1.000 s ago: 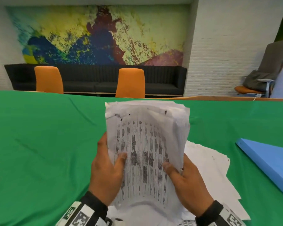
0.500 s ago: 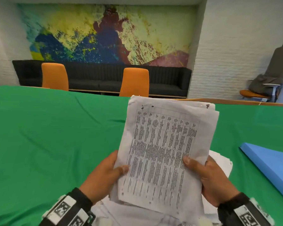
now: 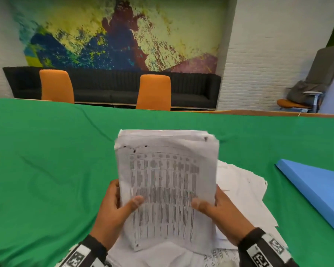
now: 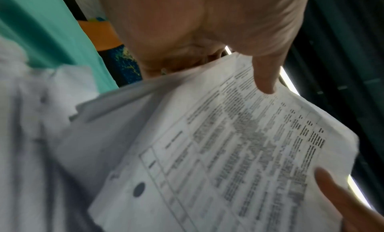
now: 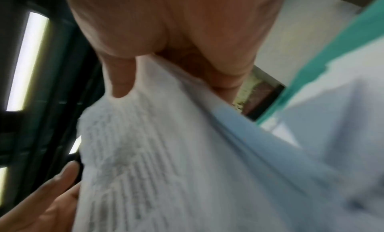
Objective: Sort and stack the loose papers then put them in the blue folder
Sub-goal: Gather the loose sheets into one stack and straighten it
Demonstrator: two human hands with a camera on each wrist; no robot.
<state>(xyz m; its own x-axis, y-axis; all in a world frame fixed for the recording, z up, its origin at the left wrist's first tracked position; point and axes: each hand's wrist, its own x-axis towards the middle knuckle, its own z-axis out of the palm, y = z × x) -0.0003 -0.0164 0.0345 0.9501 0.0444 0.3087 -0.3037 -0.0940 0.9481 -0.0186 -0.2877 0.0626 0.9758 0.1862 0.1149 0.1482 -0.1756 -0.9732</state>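
1. Head view: high, facing forward and down across the worktop (image 3: 46, 170).
2. Wrist views: very close, angled upward beside each palm.
3. Shared by all three: the paper stack (image 3: 166, 180) (image 4: 239, 153) (image 5: 155, 153).

**What I see around the room**

I look across a table under a green cloth (image 3: 46, 170). Behind it stand two orange chairs (image 3: 56, 86) (image 3: 154, 92), well apart. A long black sofa (image 3: 108, 87) sits by the wall. Above it hangs a big colorful painting (image 3: 120, 33). A white brick wall (image 3: 262, 54) stands at the right.
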